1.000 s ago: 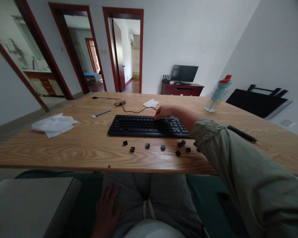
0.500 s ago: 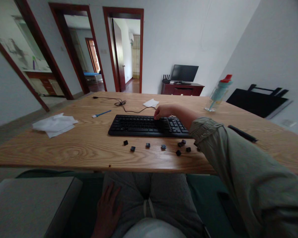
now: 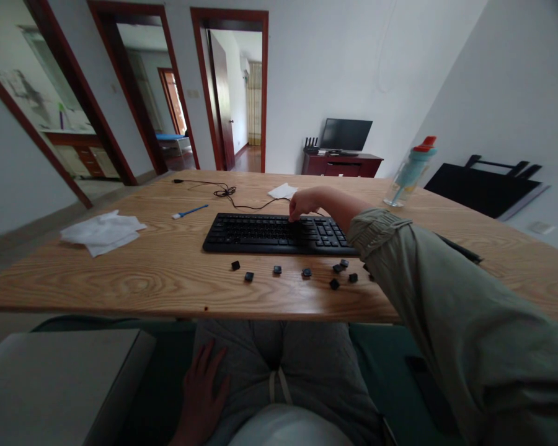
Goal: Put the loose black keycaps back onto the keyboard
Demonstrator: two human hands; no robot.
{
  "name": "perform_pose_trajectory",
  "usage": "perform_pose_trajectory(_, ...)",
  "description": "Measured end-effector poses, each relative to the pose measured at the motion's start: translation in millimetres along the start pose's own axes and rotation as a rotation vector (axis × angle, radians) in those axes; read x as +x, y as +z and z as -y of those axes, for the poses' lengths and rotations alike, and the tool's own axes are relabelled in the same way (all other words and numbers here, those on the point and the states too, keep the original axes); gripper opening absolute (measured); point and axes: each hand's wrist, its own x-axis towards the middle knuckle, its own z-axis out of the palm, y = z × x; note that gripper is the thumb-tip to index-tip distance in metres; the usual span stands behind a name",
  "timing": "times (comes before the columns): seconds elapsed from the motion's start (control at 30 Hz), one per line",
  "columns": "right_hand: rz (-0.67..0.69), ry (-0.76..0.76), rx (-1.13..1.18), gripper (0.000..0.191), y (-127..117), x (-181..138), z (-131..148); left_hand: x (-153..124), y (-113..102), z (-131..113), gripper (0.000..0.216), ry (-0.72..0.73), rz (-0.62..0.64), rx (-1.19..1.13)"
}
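A black keyboard (image 3: 260, 233) lies in the middle of the wooden table (image 3: 134, 272). My right hand (image 3: 304, 202) reaches over its far edge, fingers curled down and pinched on the top row of keys; what is between them I cannot make out. Several loose black keycaps (image 3: 302, 272) are scattered on the table in front of the keyboard. My left hand (image 3: 199, 396) rests flat on my left thigh below the table, fingers spread, holding nothing.
White tissues (image 3: 101, 231) lie at the left, a blue-handled brush (image 3: 189, 212) and the coiled keyboard cable (image 3: 225, 193) behind the keyboard, a small tissue (image 3: 282, 191) near my right hand. A water bottle (image 3: 409, 172) stands far right. A black tool (image 3: 460, 249) lies right of my sleeve.
My right hand has lifted slightly at the keyboard's top row. The view has shifted a little. The left hand has stayed on my thigh.
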Motion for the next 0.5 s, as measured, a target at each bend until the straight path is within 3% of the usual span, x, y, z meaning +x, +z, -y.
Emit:
perform_pose_trajectory(0.27,-0.207,-0.167,-0.047,0.025,17,-20,0,-2,1,0,0.046,-0.018,0.009,-0.022)
perform_pose_trajectory(0.5,-0.341,-0.189,-0.019,0.022,41,-29,-12,0,0,-3,0.045,-0.034,0.012,-0.032)
